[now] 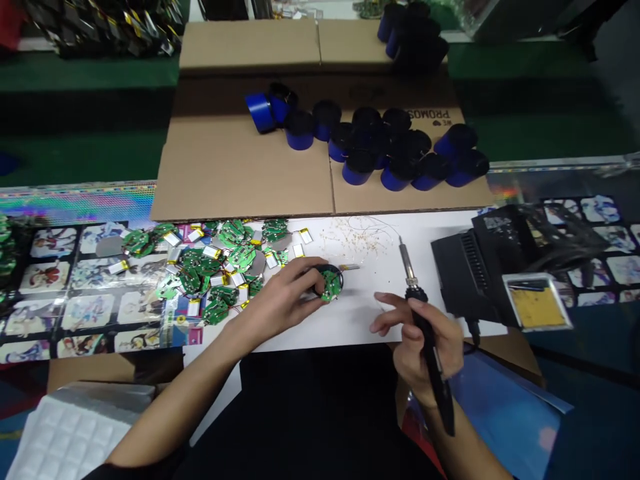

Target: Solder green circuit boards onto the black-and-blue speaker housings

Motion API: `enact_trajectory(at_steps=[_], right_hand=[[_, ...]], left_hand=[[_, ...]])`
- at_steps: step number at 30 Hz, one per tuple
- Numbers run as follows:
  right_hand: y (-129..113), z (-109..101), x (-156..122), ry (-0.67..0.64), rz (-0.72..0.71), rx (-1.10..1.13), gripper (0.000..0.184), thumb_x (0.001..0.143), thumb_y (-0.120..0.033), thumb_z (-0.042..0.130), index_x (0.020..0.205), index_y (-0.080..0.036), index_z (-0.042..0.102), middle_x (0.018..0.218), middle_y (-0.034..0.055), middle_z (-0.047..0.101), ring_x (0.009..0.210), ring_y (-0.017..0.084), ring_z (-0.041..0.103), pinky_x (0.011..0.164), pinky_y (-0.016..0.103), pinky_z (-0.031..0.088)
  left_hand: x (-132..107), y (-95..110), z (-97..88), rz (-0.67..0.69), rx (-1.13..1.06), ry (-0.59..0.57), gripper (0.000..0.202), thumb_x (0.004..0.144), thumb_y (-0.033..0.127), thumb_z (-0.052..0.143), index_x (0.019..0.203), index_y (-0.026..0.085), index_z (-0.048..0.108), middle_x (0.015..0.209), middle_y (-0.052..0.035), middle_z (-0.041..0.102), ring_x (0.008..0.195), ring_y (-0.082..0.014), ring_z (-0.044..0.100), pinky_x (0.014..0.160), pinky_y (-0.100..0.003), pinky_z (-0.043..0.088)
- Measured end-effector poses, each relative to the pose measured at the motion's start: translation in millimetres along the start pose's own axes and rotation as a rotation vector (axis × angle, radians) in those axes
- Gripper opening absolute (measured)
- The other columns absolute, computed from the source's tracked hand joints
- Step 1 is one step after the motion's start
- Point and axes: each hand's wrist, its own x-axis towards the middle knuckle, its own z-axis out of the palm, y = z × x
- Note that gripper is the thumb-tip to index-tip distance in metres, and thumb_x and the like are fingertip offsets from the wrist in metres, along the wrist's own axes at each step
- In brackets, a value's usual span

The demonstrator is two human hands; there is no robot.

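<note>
The left hand (285, 300) is closed around a round black housing (316, 272), holding it over a white sheet (380, 320). A green circuit board (331, 283) sits in the housing, and the fingers cover much of the rim, so the join between them is hard to make out. The right hand (425, 347) grips a black soldering iron (419, 313) with its metal tip pointing up and well apart from the board.

To the right stand a black soldering station (463, 267) and a metal tray (536, 301) holding a yellow sponge (537, 308). To the left lies a heap of green circuit boards (215, 263) mixed with small pouch batteries (211, 252). Beyond, blue-and-black cylinders (300, 130) stand or lie on cardboard sheets (240, 175), their insides hidden.
</note>
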Motion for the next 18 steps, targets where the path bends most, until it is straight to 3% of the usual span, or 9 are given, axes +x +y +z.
enact_trajectory(at_steps=[2,5,8,10,12,15,16,18], right_hand=[[1,6,-2,-0.058,0.018,0.031,0.03,0.109,-0.02,0.054,0.137,-0.024,0.064,0.107,0.0087,0.085,0.072,0.019,0.082,0.053,0.031,0.066],[4,13,-1,-0.145,-0.004,-0.005,0.028,0.105,-0.009,0.055,0.127,-0.022,0.068,0.115,0.0113,0.084,0.085,0.022,0.085,0.063,0.035,0.071],[8,19,15,-0.213,-0.106,-0.167,0.033,0.098,-0.002,0.063,0.125,-0.022,0.066,0.116,0.0115,0.083,0.101,0.026,0.085,0.082,0.041,0.073],[15,23,35,-0.217,-0.199,-0.278,0.039,0.094,-0.003,0.071,0.127,-0.023,0.064,0.119,0.0119,0.082,0.106,0.027,0.083,0.09,0.046,0.072],[24,28,62,-0.195,-0.3,-0.362,0.04,0.094,-0.005,0.072,0.127,-0.024,0.062,0.123,0.0129,0.081,0.11,0.028,0.081,0.093,0.048,0.069],[42,38,108,-0.181,-0.378,-0.458,0.034,0.097,-0.009,0.067,0.126,-0.025,0.061,0.128,0.0139,0.078,0.115,0.029,0.075,0.098,0.051,0.064],[48,43,122,-0.183,-0.387,-0.499,0.032,0.098,-0.009,0.064,0.125,-0.025,0.062,0.129,0.0143,0.077,0.116,0.03,0.073,0.099,0.052,0.062],[60,52,148,-0.193,-0.374,-0.594,0.029,0.099,-0.009,0.061,0.124,-0.024,0.063,0.128,0.0137,0.077,0.119,0.033,0.068,0.1,0.053,0.057]], left_hand=[[-6,-2,-15.7,-0.033,-0.057,0.012,0.014,0.103,0.029,0.072,0.101,0.022,0.06,0.144,-0.0129,0.066,0.138,-0.0252,0.064,0.112,-0.046,0.057],[-17,-9,-64.9,-0.114,-0.061,0.113,0.016,0.101,0.029,0.073,0.101,0.022,0.059,0.144,-0.013,0.067,0.139,-0.0266,0.064,0.115,-0.05,0.056],[-25,-31,-126.2,-0.245,0.044,0.363,0.018,0.099,0.027,0.074,0.103,0.022,0.057,0.145,-0.0107,0.067,0.135,-0.0265,0.064,0.117,-0.052,0.054],[-25,-55,-164.0,-0.316,0.14,0.601,0.026,0.093,0.032,0.079,0.098,0.021,0.056,0.139,-0.0051,0.069,0.126,-0.025,0.066,0.114,-0.05,0.055],[-20,-87,-195.3,-0.437,0.215,0.733,0.032,0.093,0.042,0.079,0.096,0.021,0.055,0.128,0.0012,0.069,0.112,-0.0202,0.066,0.104,-0.043,0.057],[-15,-137,-227.6,-0.595,0.388,0.833,0.04,0.09,0.05,0.079,0.09,0.021,0.051,0.091,0.0051,0.062,0.084,-0.0138,0.053,0.08,-0.031,0.047],[-14,-151,-234.4,-0.553,0.458,0.806,0.04,0.093,0.05,0.074,0.087,0.021,0.048,0.08,0.0051,0.054,0.077,-0.0132,0.046,0.075,-0.03,0.042],[-16,-169,-242.0,-0.393,0.522,0.639,0.034,0.102,0.048,0.06,0.088,0.021,0.044,0.072,0.0043,0.038,0.073,-0.0143,0.035,0.073,-0.032,0.035]])
